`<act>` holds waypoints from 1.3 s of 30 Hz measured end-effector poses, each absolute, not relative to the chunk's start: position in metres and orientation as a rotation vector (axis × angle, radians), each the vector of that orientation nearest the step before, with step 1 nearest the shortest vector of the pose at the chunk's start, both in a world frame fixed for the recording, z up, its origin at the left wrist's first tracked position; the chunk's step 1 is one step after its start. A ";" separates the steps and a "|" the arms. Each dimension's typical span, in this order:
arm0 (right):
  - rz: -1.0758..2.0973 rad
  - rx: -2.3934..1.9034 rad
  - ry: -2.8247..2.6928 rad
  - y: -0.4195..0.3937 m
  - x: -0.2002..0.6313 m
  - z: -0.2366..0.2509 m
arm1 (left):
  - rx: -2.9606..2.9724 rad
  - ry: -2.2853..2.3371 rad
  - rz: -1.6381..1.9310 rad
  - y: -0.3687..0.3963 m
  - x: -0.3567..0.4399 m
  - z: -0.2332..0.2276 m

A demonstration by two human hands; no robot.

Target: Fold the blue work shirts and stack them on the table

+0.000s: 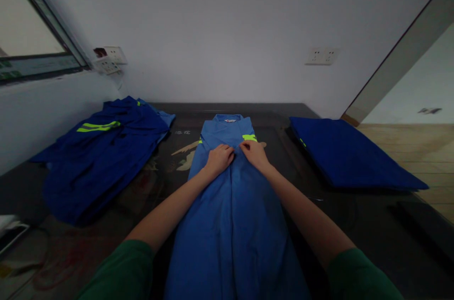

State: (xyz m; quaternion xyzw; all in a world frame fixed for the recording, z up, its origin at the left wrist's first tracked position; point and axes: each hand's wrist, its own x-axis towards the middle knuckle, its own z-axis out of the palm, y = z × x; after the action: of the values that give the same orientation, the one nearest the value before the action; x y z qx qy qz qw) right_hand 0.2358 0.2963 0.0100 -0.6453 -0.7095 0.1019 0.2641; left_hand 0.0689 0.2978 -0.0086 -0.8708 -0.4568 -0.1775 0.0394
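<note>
A light blue work coat (232,224) with a collar and yellow-green strips lies lengthwise before me, its collar end toward the wall. My left hand (220,157) rests on its upper front, fingers curled and closed at the middle seam. Just to the right, my right hand (254,152) pinches the fabric of the same front between thumb and fingertips, below a yellow-green strip (249,137). The two hands are a short gap apart. Whether a fastener sits between the fingertips is too small to make out.
A loose heap of dark blue garments (109,153) lies to the left. On the right is a flat, folded dark blue garment (354,153). The dark table (276,149) meets a white wall with a socket plate (322,56). A white device (12,234) with cables sits lower left.
</note>
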 end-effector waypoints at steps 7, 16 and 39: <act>0.295 -1.679 -1.909 0.333 0.249 0.011 | -2.590 -1.607 -0.710 0.294 0.074 -0.004; 0.287 -1.726 -1.927 0.372 0.263 0.009 | -2.685 -1.763 -0.941 0.301 0.071 -0.012; 0.337 -1.371 -2.229 0.380 0.263 0.011 | -2.843 -2.084 -1.590 0.316 0.071 -0.025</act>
State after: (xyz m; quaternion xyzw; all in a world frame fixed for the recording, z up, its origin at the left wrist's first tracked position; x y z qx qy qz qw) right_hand 0.2631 0.3801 0.0108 -0.5034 -0.8181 0.1236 0.2490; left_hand 0.0712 0.3157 -0.0245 -0.6874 -0.5038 -0.3844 -0.3547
